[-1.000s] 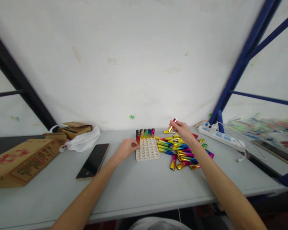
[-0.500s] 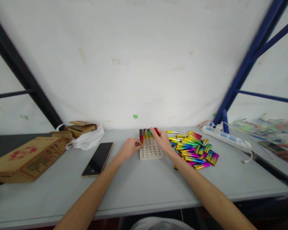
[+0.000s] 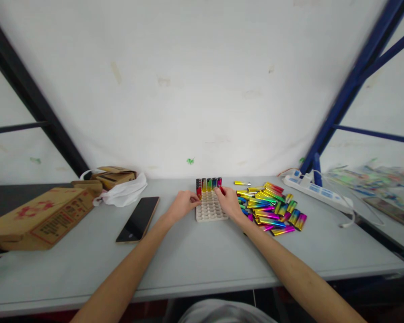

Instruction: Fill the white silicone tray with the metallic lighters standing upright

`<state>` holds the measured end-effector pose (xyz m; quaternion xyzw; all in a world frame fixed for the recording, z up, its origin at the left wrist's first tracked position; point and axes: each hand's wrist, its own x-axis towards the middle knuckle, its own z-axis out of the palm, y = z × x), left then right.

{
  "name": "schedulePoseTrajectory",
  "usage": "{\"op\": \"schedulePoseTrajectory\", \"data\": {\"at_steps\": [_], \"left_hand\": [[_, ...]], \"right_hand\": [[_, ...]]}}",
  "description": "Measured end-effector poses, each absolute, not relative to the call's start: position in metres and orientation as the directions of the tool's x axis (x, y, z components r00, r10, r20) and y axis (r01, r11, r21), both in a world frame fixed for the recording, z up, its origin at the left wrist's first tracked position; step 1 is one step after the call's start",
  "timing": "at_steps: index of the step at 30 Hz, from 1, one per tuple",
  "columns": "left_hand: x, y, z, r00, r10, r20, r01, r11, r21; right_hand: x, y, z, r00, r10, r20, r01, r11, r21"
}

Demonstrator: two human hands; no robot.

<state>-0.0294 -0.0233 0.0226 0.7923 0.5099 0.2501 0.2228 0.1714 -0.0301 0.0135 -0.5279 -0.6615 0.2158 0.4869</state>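
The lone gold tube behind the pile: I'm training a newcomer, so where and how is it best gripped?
Probably best pinched at mid-length, across its two long sides, coming from above. The gold tube lies on its side, lengthwise left to right, apart from the pile, so both long sides look free; the wall behind favours a downward approach.

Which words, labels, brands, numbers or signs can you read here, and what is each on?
No text is readable.
Cardboard box: red print on top and more print on its side, too blurred to read.
Phone: dark screen; a faint spot near its lower end, too small to tell.
Wall: green marks, no legible word.
Shiny tubes, tray, power strip: no legible lettering.
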Motion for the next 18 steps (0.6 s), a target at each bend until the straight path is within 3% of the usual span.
{"op": "schedulePoseTrajectory", "data": {"at_steps": [8, 12, 18], "left_hand": [[-0.0314, -0.0225, 0.0191, 0.340, 0.916, 0.214, 0.688, -0.397, 0.607], [-0.0332, -0.0211, 0.0152, 0.275, 0.928, 0.251, 0.742, -0.371, 0.558], [-0.0307, -0.0235, 0.0207, 0.263, 0.933, 0.247, 0.787, -0.356, 0.504]], "right_hand": [[0.1722, -0.0326, 0.0120, -0.163, 0.875, 0.455, 0.461, 0.475, -0.750], [0.1705, -0.0313, 0.0097, -0.247, 0.802, 0.543, 0.565, 0.575, -0.592], [0.1680, -0.0247, 0.0089, -0.280, 0.834, 0.475, 0.633, 0.533, -0.562]]}}
